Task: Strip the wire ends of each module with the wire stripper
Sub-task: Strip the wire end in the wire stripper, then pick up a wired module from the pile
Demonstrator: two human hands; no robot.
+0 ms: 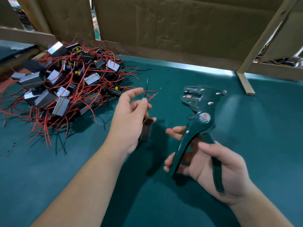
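Observation:
My left hand (129, 115) holds a small dark module (146, 130) above the table, with the thumb and forefinger pinching its black wire (146, 90). A red wire (153, 96) from the same module sticks out to the right, its tip bare. My right hand (213, 167) grips the handles of a dark green wire stripper (199, 115). The stripper's jaws point up and left, a short way to the right of the wire ends and apart from them.
A heap of modules with red and black wires (65, 89) lies at the left on the green table (246, 128). Cardboard walls (164, 30) and a wooden post (246, 84) close off the back. Small bits of red insulation (9, 151) lie at the near left.

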